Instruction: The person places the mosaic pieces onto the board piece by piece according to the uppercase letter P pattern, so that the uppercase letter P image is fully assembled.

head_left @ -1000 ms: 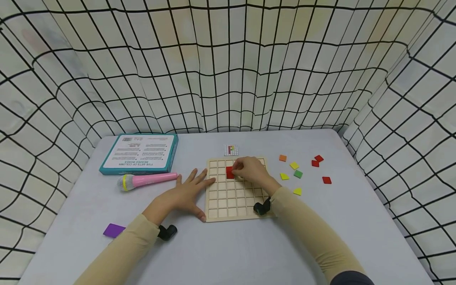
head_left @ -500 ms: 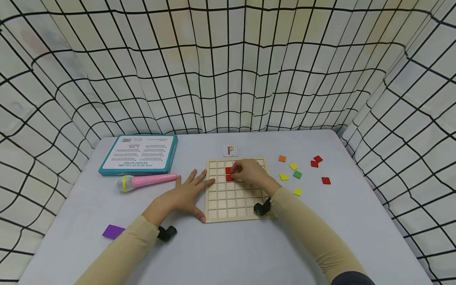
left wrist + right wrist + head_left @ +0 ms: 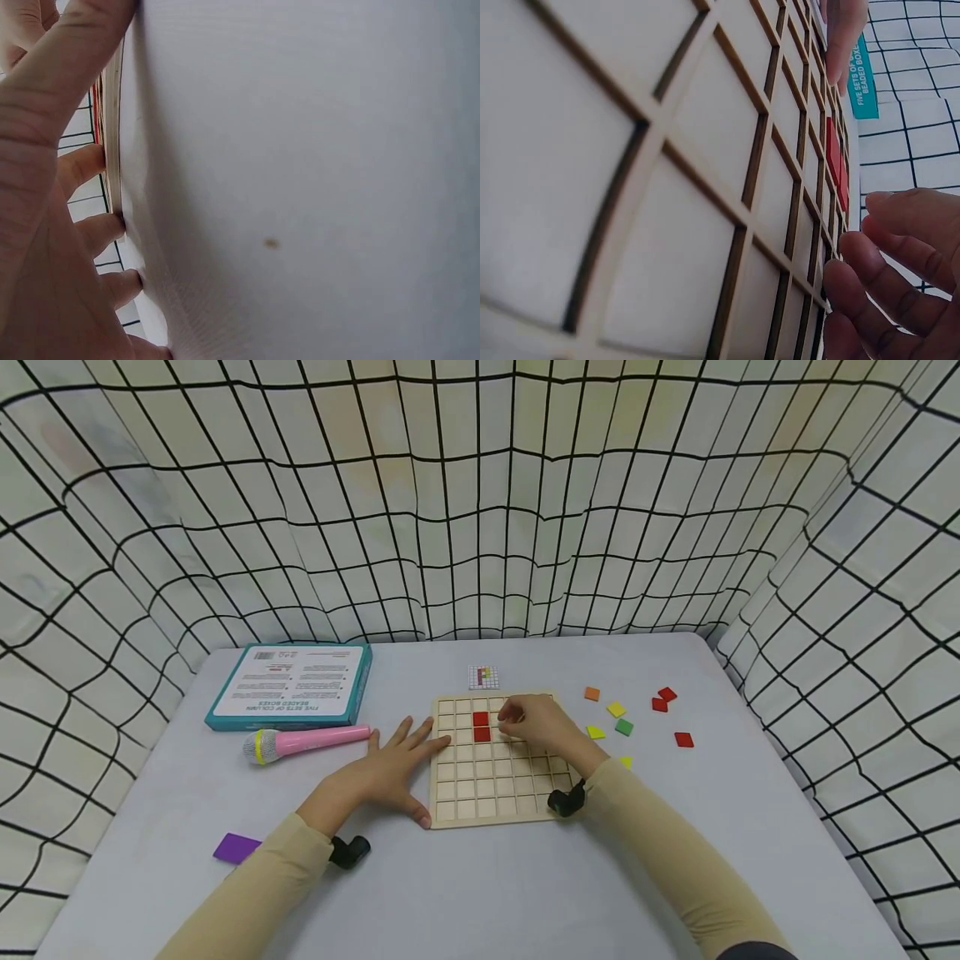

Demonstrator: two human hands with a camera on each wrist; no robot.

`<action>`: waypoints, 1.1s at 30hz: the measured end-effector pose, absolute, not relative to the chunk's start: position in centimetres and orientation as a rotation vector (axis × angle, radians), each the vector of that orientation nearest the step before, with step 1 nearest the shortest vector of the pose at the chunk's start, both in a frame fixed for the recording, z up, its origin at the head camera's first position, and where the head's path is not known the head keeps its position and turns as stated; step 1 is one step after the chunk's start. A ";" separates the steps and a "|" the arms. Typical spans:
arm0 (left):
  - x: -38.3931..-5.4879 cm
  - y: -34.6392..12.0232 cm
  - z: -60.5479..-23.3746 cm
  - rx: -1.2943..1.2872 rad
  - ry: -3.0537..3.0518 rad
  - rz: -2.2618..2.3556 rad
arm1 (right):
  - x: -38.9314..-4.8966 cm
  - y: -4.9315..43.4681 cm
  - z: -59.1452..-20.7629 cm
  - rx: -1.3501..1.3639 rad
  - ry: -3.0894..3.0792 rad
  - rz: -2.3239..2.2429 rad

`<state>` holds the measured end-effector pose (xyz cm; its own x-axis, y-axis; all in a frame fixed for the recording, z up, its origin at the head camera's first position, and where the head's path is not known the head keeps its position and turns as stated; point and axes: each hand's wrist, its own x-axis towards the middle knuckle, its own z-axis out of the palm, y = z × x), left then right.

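A wooden grid board (image 3: 465, 810) lies on the white table. Two red square tiles, a far one (image 3: 481, 718) and a near one (image 3: 482, 734), sit in adjacent cells of one column. My left hand (image 3: 386, 774) is spread at the board's left side, with fingertips and thumb touching its edge. Over the upper part of the board is my right hand (image 3: 542, 723), just right of the tiles. In the right wrist view, the fingers of that hand (image 3: 900, 277) are loosely bent, thumb apart, with nothing visible between them; the red tiles (image 3: 832, 150) lie beyond.
Behind the board is a small pattern card (image 3: 483, 677). Loose red, yellow, green and orange tiles (image 3: 624, 726) are scattered to its right. A teal-edged box (image 3: 288, 685), a pink toy microphone (image 3: 315, 740) and a purple piece (image 3: 236, 848) lie left. Netting (image 3: 480, 535) surrounds the table.
My right hand has shifted right, off the red tiles, and its fingers have come apart from them. Both tiles now show fully. The left hand keeps its place at the board's edge.
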<state>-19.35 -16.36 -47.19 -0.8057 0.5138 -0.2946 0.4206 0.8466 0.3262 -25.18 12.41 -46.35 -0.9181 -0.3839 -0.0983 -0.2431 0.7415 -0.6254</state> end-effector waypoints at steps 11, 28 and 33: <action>-19.3 -16.8 -47.3 0.721 2.667 0.353 | -24.6 14.6 -45.4 -0.493 2.787 -0.819; -19.4 -16.7 -47.5 0.720 2.664 0.343 | -23.4 18.4 -44.7 -0.465 2.932 -0.584; -19.4 -16.7 -47.6 0.706 2.658 0.354 | -23.1 19.7 -44.8 -0.418 2.929 -0.563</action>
